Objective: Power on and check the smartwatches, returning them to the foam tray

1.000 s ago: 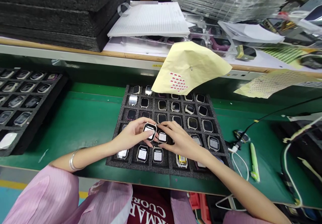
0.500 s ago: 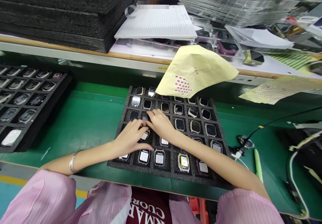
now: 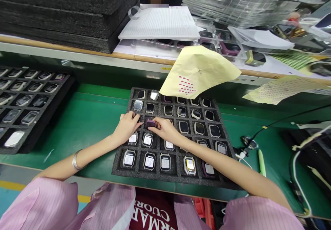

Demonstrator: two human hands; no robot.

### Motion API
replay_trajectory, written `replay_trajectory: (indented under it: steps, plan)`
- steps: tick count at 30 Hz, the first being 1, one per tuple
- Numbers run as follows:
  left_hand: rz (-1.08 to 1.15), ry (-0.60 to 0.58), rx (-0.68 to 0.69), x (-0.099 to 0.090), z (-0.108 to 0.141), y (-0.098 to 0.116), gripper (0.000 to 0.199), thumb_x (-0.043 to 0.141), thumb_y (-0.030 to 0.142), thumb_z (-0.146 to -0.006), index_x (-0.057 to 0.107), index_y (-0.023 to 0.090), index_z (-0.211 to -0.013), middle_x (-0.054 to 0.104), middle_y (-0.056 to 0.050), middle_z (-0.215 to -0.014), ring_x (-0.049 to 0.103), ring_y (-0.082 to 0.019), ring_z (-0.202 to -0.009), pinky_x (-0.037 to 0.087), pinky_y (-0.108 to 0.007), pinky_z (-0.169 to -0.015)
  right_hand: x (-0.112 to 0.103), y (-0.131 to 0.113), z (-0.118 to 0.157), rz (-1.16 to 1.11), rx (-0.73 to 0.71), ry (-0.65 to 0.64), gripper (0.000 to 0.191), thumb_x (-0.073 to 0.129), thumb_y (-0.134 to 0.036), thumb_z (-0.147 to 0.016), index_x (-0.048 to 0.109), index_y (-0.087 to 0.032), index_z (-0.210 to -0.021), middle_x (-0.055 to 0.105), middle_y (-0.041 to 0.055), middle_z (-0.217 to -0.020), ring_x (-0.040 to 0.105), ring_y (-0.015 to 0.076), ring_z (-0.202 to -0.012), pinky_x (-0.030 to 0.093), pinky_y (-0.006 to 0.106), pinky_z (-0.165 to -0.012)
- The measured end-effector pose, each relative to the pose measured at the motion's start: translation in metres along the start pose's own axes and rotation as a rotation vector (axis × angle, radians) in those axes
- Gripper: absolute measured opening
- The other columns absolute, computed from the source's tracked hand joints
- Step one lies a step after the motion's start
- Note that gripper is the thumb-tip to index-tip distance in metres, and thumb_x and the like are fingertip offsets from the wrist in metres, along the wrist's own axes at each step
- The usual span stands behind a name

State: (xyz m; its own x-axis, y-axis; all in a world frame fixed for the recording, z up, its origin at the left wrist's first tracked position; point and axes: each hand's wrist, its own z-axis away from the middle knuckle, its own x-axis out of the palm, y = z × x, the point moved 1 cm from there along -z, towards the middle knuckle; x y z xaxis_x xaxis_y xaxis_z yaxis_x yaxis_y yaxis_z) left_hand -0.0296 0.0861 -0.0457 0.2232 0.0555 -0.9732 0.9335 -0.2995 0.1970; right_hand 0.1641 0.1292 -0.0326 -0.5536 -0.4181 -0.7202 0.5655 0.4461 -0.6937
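A black foam tray (image 3: pixel 152 175) holds several square watch cases in its compartments. Over the tray's third row, my right hand (image 3: pixel 165 129) pinches a purple-edged watch (image 3: pixel 150 124) between thumb and fingers. To its left, my left hand (image 3: pixel 127 126) is at the neighbouring compartment, fingertips closed down on a dark watch that they mostly hide. Some watches in the two nearest rows, such as the one at the front left (image 3: pixel 129 158), show lit white screens. One near the front (image 3: pixel 189 165) has a yellow and silver inside exposed.
Another watch tray (image 3: pixel 22 150) lies at the left on the green bench (image 3: pixel 77 133). A yellow sheet (image 3: pixel 204 64) overhangs the main tray's back edge. Cables and a green pen-like stick (image 3: pixel 262 163) are at the right. Behind the shelf, a person is partly visible.
My hands have moved apart; the left went left and slightly up. The purple-edged watch now shows at my right fingertips, and lit watches formerly under my left hand are uncovered.
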Motion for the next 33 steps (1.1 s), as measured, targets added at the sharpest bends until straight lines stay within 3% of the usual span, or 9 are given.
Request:
replay_trajectory:
  steps: [8,12,16,19,22,25,28,33]
  plan:
    - [0.233,0.035,0.037,-0.002,0.035,-0.013,0.028,0.051,0.033,-0.094,0.052,0.016,-0.116,0.057,-0.013,-0.107,0.057,-0.029,-0.101,0.043,-0.040,-0.081,0.021,-0.028,0.028,-0.116,0.048,-0.013,0.026,0.067,-0.012,-0.083,0.046,-0.020,-0.070,0.050,-0.0042,-0.060,0.049,0.0154,-0.058,0.033,0.025,-0.056]
    - [0.397,0.027,-0.030,-0.007,0.042,-0.025,0.030,0.060,0.035,-0.088,0.056,0.016,-0.110,0.061,-0.008,-0.099,0.059,-0.025,-0.092,0.045,-0.039,-0.080,0.028,-0.035,0.029,-0.226,0.046,-0.040,0.021,0.066,-0.011,-0.082,0.049,-0.019,-0.074,0.053,-0.0042,-0.061,0.052,0.0155,-0.058,0.037,0.026,-0.058]
    - [0.621,-0.012,-0.089,-0.018,0.043,-0.025,0.021,0.066,0.037,-0.082,0.066,0.017,-0.088,0.064,-0.005,-0.088,0.059,-0.022,-0.084,0.046,-0.037,-0.080,0.013,-0.029,0.020,-0.424,0.002,-0.106,0.018,0.075,-0.024,-0.077,0.059,-0.018,-0.078,0.068,0.0049,-0.089,0.064,0.0197,-0.081,0.050,0.031,-0.069]
    - [0.978,0.042,-0.190,-0.029,0.038,-0.018,0.022,0.072,0.037,-0.077,0.068,0.016,-0.084,0.065,-0.007,-0.092,0.060,-0.022,-0.091,0.048,-0.036,-0.084,-0.008,-0.021,0.013,-0.599,-0.008,-0.162,0.032,0.077,-0.041,-0.075,0.063,-0.014,-0.087,0.070,0.0114,-0.103,0.068,0.0236,-0.095,0.055,0.037,-0.080]
    - [1.475,-0.005,-0.385,-0.038,0.029,-0.007,0.028,0.073,0.036,-0.077,0.067,0.013,-0.092,0.067,-0.006,-0.087,0.064,-0.019,-0.084,0.051,-0.033,-0.080,-0.026,-0.016,0.011,-0.792,0.056,-0.185,0.041,0.074,-0.043,-0.078,0.063,-0.011,-0.102,0.073,0.0136,-0.096,0.071,0.0229,-0.084,0.058,0.036,-0.072]
    - [1.772,-0.112,-0.464,-0.043,0.017,0.006,0.031,0.071,0.034,-0.081,0.067,0.012,-0.101,0.064,-0.003,-0.077,0.062,-0.013,-0.070,0.052,-0.027,-0.073,-0.035,-0.017,0.015,-1.009,0.188,-0.203,0.043,0.075,-0.033,-0.078,0.062,-0.012,-0.113,0.074,0.0131,-0.096,0.068,0.0146,-0.063,0.051,0.022,-0.051]
    - [1.888,-0.178,-0.498,-0.044,0.008,0.020,0.032,0.070,0.031,-0.082,0.065,0.011,-0.107,0.061,-0.002,-0.074,0.059,-0.011,-0.067,0.049,-0.023,-0.064,-0.039,-0.018,0.021,-1.077,0.269,-0.216,0.041,0.074,-0.026,-0.079,0.062,-0.013,-0.116,0.074,0.0113,-0.095,0.059,0.0086,-0.056,0.042,0.016,-0.044]
    - [1.777,-0.179,-0.484,-0.040,0.003,0.034,0.041,0.068,0.024,-0.082,0.056,0.011,-0.118,0.056,0.001,-0.071,0.053,-0.010,-0.060,0.043,-0.022,-0.053,-0.042,-0.016,0.031,-1.197,0.316,-0.290,0.041,0.069,-0.028,-0.086,0.059,-0.017,-0.124,0.072,0.0084,-0.096,0.062,0.0119,-0.068,0.048,0.020,-0.053]
